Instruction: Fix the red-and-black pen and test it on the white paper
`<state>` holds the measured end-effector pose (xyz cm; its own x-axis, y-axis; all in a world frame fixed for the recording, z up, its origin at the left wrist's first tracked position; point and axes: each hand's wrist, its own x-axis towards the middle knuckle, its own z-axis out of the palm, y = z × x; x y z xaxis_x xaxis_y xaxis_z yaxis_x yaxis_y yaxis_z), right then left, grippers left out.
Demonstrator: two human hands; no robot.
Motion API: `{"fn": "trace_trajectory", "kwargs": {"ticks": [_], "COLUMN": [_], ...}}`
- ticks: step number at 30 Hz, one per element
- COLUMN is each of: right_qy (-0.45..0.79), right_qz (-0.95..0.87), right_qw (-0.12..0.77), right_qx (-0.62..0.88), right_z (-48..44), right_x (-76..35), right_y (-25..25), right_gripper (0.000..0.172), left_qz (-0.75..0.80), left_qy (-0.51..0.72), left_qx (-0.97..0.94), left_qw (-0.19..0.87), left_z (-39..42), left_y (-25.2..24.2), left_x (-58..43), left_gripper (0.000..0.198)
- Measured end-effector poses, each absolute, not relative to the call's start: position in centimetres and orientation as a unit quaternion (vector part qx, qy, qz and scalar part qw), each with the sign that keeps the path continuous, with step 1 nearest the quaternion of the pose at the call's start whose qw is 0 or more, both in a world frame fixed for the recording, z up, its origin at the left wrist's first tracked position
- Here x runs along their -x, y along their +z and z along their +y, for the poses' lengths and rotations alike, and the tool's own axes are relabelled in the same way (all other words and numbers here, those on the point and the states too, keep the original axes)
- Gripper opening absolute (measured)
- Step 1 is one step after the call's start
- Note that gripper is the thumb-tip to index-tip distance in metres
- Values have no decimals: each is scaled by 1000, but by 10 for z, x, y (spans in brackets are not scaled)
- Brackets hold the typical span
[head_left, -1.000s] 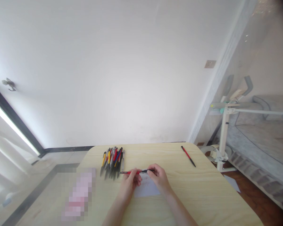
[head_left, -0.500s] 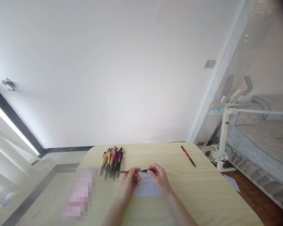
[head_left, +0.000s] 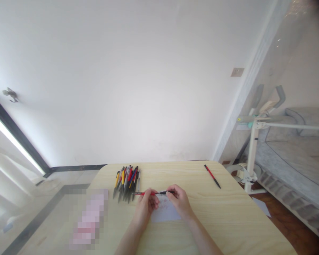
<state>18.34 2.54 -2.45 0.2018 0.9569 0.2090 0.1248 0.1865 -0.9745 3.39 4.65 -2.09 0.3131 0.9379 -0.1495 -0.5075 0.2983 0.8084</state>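
Note:
Above a small sheet of paper, I hold a pen level between both hands. Its red barrel is pinched in the fingers of my left hand, the dark end pointing left. The fingers of my right hand close on its black front part. A thin, pale stretch shows between the red barrel and the black part; its detail is too small to make out. The paper lies on the table under my hands, with reddish scribbles near its upper edge.
Several pens lie bunched on the table, left of my hands. A single red and black pen rests at the far right. A blurred-out pink item is at left. Exercise equipment and a sofa stand beyond the right edge.
Both hands stay nearly in place. Between the red barrel and the black part, the thin stretch looks paler now than before.

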Motion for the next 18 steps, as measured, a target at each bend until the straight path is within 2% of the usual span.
{"fn": "trace_trajectory", "kwargs": {"ticks": [7,18], "right_qy": [364,362], "right_qz": [-523,-520], "right_qw": [569,567], "right_qx": [520,526], "right_z": [24,24], "right_x": [-183,-183], "right_y": [-22,-22], "right_gripper": [20,20], "left_qz": [338,319], "left_qy": [470,488], "left_qx": [-339,-329], "left_qw": [741,743], "left_z": [46,46], "left_y": [-19,-20], "left_x": [-34,-35], "left_gripper": [35,31]}}
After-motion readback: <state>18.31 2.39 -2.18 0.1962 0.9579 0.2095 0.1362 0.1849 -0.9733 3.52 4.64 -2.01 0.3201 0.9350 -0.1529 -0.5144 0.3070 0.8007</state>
